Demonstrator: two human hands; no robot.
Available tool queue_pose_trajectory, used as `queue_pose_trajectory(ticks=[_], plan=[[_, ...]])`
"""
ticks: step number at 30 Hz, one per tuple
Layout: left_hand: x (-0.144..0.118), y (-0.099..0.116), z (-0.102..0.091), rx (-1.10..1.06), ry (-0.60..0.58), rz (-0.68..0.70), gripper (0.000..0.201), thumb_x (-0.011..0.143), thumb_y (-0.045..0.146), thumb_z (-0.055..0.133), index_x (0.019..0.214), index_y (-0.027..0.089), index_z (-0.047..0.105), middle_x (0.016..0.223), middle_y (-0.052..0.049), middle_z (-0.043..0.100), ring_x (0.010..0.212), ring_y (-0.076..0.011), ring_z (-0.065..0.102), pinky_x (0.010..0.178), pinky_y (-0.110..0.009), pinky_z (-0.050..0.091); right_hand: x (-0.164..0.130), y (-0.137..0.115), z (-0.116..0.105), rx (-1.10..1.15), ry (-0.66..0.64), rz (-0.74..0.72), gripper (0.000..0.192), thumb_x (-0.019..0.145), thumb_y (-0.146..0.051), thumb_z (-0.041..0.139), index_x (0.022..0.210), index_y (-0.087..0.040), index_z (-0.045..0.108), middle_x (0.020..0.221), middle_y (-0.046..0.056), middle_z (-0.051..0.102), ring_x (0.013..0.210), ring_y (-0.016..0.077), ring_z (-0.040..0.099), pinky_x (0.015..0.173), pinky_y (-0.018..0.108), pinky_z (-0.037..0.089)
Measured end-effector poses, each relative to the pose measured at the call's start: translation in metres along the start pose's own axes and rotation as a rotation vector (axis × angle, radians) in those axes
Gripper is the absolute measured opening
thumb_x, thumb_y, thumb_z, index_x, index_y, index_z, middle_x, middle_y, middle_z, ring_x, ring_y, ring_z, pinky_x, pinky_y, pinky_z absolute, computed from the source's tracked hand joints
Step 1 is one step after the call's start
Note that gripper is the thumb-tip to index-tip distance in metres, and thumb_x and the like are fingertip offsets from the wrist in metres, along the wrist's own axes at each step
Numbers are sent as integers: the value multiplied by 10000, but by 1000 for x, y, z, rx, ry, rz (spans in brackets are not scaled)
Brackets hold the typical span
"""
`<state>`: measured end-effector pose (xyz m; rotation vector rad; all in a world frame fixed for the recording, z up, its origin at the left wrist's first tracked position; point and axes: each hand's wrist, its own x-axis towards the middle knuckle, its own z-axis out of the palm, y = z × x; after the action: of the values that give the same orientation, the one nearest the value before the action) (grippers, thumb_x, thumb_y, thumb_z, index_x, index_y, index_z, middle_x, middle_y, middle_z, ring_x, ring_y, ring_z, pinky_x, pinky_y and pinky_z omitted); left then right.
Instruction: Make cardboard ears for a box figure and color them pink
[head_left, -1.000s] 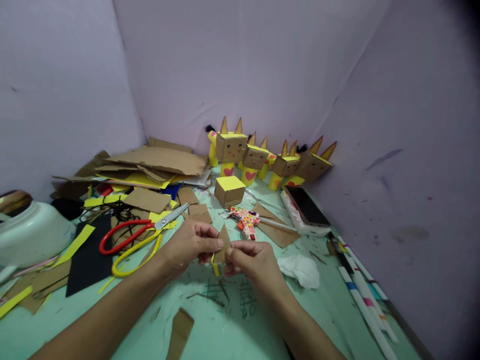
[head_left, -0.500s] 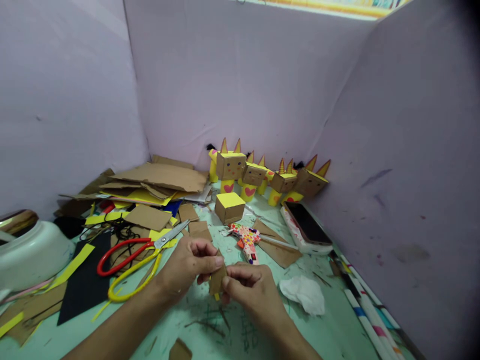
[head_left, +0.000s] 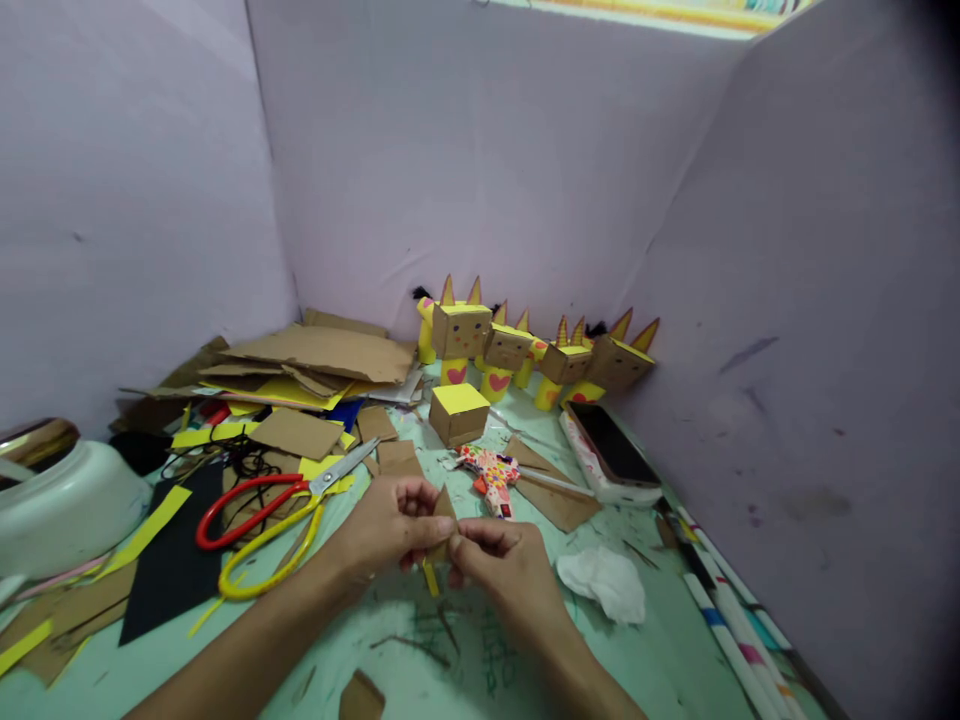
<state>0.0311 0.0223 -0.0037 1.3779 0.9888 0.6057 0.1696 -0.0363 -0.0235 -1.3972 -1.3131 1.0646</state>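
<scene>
**Now: cardboard triangle raised again between both hands**

Worktop [head_left: 660, 640] layout unchanged since the earlier frames: scissors [head_left: 262, 510] at left centre, yellow-topped cube [head_left: 459, 413] and figure row [head_left: 525, 350] at upper centre. Both hands sit low centre. Left hand [head_left: 386, 525] and right hand [head_left: 499, 560] each pinch the cardboard triangle [head_left: 442, 510]. Its tip, dipped half a second ago, points up again; a yellow strip [head_left: 430, 577] hangs beneath. Judged: still fitting the piece.

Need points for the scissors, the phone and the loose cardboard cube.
scissors [head_left: 264, 520], head view, on the red and yellow handles where they cross.
phone [head_left: 611, 440], head view, on the middle of the dark screen.
cardboard cube [head_left: 458, 400], head view, on its yellow top face.
</scene>
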Motion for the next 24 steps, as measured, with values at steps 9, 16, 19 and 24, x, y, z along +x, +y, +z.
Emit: queue_pose_trajectory(ticks=[9, 16, 19, 24], plan=[[2, -3, -3, 262, 165, -39, 361, 547, 510, 630, 491, 180, 496, 350, 49, 464, 357, -86, 368, 400, -194, 234, 15, 16, 0, 205, 205, 79, 235, 616, -358, 681, 597, -124, 686, 448, -24, 548, 399, 102, 494, 433, 219, 419], [-2, 0, -7, 88, 171, -41, 272, 635, 397, 663, 524, 189, 527, 381, 67, 464, 410, -91, 359, 442, -178, 257, -25, 0, -61, -55, 536, -174, 113, 688, -183, 647, 770, -188, 724, 821, 45, 702, 779, 167, 640, 732, 283, 519], [-2, -3, -5, 89, 160, -15, 234, 627, 381, 680, 545, 192, 570, 403, 55, 491, 416, -98, 391, 454, -179, 280, -68, 12, -98, -660, 781, -628, 205, 788, -117, 560, 782, -226, 733, 779, 63, 728, 715, 163, 675, 663, 278, 547], [-1, -7, 4, 41, 180, -31, 221, 614, 373, 697, 548, 189, 595, 381, 56, 477, 395, -89, 369, 435, -165, 256, -114, 49, -136, -1097, 799, -703, 216, 808, -96, 557, 861, -216, 729, 813, 84, 749, 723, 172, 707, 652, 266, 571]])
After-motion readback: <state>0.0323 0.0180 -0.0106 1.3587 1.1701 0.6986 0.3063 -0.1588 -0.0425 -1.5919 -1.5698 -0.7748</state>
